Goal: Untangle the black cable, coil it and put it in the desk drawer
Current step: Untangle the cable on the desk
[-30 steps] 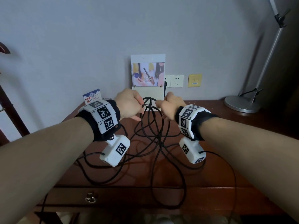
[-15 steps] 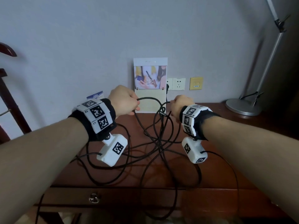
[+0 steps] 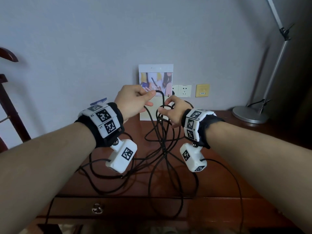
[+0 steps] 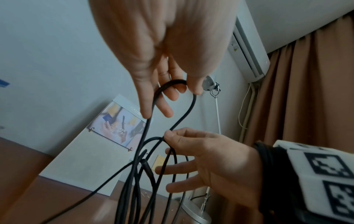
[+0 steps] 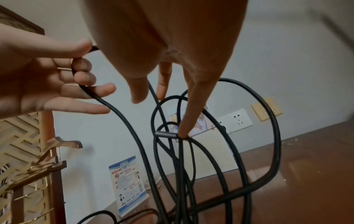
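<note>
Left hand [image 3: 133, 102] pinches a raised loop of the black cable [image 3: 162, 149]; right hand [image 3: 173, 112] pinches strands beside it. Strands hang vertically to a tangle mid-desk [image 3: 236, 166], loops draping over the front edge.

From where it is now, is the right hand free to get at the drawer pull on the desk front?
Probably not yet. The right hand pinches a loop of the black cable, and cable loops hang over the desk edge across the drawer front. The drawer pull itself looks uncovered, down on the left side.
</note>
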